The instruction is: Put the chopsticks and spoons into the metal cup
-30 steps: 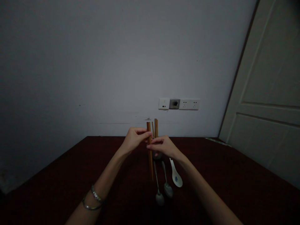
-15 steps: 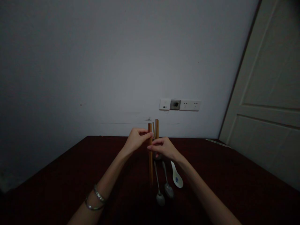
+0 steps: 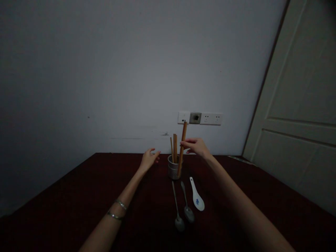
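Note:
My right hand (image 3: 195, 146) pinches a pair of wooden chopsticks (image 3: 183, 145), held nearly upright with their lower ends in front of the metal cup (image 3: 173, 170). Inside that cup stand several other chopsticks (image 3: 175, 147), leaning slightly. To the left of the cup, my left hand (image 3: 150, 160) is empty, its thumb and fingers apart. Closer to me lie two metal spoons, a long-handled one (image 3: 176, 203) and a shorter one (image 3: 185, 199). Right of them is a white ceramic spoon (image 3: 196, 196) with a blue mark on its bowl.
Everything stands on a dark reddish-brown table (image 3: 78, 196) pushed up to a pale wall (image 3: 131, 70). Wall sockets (image 3: 210, 118) sit above the table's back edge. A panelled door (image 3: 296, 87) is on the right.
My left hand has let go of the chopsticks and drawn left. My right hand has lifted them up and to the right, over to the cup's front.

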`<state>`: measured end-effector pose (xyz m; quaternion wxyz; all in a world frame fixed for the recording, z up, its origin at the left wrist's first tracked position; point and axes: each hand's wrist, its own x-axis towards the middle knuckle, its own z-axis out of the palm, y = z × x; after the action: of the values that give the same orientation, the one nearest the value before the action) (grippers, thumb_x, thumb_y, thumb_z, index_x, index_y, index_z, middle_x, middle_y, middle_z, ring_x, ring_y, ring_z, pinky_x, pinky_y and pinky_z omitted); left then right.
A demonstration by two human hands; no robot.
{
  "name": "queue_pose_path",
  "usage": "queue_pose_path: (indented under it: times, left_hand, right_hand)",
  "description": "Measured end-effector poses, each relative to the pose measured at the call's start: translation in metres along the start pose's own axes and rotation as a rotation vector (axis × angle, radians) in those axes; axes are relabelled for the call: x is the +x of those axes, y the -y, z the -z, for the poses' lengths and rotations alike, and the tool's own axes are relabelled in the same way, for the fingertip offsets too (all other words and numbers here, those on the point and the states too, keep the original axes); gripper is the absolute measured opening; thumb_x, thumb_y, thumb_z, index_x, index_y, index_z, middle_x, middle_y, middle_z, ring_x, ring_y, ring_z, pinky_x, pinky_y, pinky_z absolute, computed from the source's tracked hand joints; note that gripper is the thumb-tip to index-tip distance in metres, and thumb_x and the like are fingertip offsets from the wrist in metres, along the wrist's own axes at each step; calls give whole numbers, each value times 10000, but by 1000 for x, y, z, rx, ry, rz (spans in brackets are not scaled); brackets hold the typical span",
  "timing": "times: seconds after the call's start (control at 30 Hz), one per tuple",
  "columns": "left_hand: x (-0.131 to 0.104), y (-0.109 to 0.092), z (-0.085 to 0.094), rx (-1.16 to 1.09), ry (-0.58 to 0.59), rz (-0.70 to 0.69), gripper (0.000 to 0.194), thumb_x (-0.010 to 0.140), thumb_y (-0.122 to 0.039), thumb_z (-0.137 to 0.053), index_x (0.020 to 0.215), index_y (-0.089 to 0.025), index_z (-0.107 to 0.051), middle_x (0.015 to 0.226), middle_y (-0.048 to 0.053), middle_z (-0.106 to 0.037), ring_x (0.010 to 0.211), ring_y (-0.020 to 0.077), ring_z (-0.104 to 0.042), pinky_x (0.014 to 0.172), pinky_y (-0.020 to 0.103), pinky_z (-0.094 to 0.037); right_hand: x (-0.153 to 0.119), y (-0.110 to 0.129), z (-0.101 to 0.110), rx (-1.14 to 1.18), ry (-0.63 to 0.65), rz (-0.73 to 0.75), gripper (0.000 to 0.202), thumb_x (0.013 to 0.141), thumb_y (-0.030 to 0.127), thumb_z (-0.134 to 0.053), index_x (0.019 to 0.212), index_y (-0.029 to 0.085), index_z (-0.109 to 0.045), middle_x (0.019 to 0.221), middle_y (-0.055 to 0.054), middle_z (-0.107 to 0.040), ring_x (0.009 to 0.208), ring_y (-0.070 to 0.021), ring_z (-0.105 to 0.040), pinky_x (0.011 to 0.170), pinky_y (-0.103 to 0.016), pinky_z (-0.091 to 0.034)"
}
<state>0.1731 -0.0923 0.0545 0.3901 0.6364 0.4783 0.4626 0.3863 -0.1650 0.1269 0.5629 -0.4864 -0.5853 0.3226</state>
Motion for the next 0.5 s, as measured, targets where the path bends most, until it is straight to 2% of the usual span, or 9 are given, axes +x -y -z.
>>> queue_pose_path:
  times: [0.1, 0.23, 0.37, 0.5]
  left_hand:
    - [9, 34, -10, 34, 4, 28, 495, 765, -394, -581, 1141, -87, -484, 588, 30, -623, 447, 113, -559, 446, 195, -390]
    - [12, 63, -15, 67, 20, 49, 368, 793, -383, -530, 1027, -99, -536, 542, 8, -600, 381, 94, -493, 406, 191, -348]
    - [14, 83, -15, 115, 42, 22, 305, 811, -374, -469, 906, -102, -568, 508, 5, -590, 335, 81, -395, 391, 201, -309]
    - [11, 99, -19, 137, 50, 7, 320, 804, -388, -441, 843, -107, -588, 481, 4, -576, 357, 94, -384, 414, 211, -303]
  right_hand:
    - [26, 7, 15, 2, -85, 50, 264, 598, 351, -717, 708, 115, -671, 753, -91, -685, 617, -127, -619, 462, -187, -474]
    - [57, 4, 23, -36, -171, 93, 220, 621, 310, -707, 695, 111, -650, 722, -81, -678, 570, -109, -603, 463, -190, -472]
    - [75, -11, 19, -47, -190, 79, 173, 643, 266, -692, 674, 104, -637, 679, -70, -662, 540, -96, -584, 451, -183, -468]
    - [78, -36, 10, -29, -146, 44, 182, 639, 273, -701, 664, 107, -631, 660, -67, -660, 522, -97, -580, 442, -185, -466]
